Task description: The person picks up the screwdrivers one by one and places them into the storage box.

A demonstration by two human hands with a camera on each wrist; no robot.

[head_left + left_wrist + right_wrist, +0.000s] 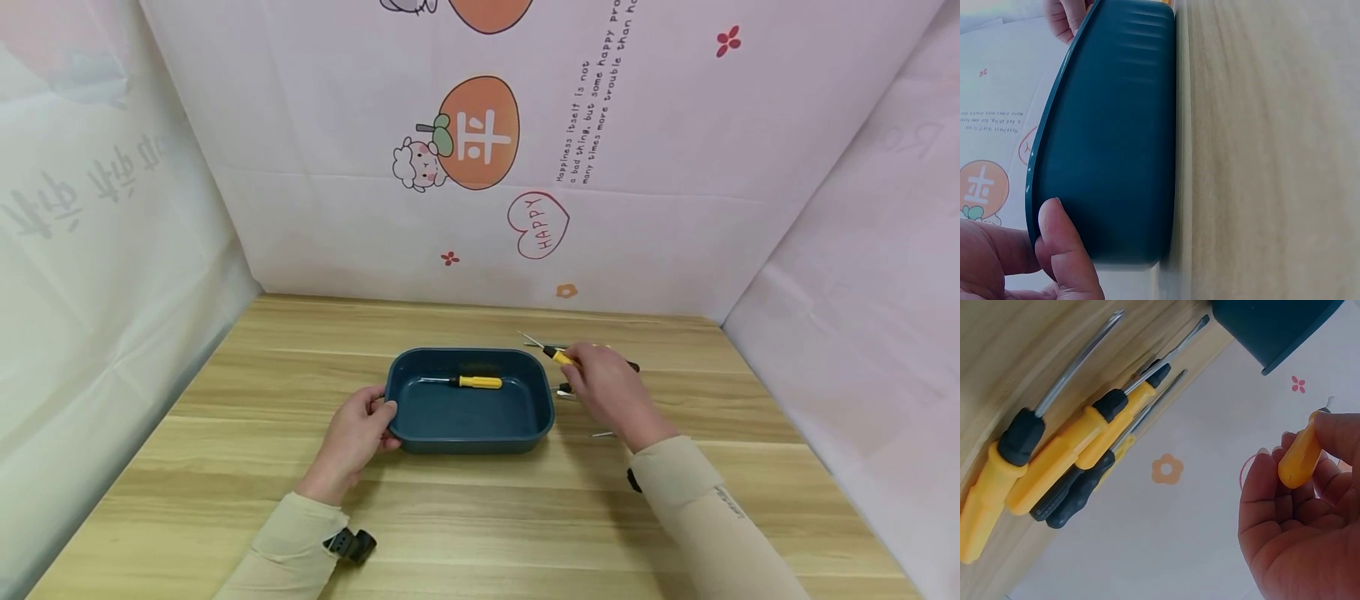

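At tray edge (471,440), left hand (356,437) clamped, right hand (606,387) pinching screwdriver (557,354), open wood (472,517) nearby

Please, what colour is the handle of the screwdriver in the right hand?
The screwdriver handle is yellow; it shows best in the right wrist view.

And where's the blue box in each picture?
Head: the blue box sits just below the middle.
Left wrist: the blue box looks big, left of the middle.
Right wrist: only part of the blue box shows, top right of the middle.
Shared landmark: the wooden table.
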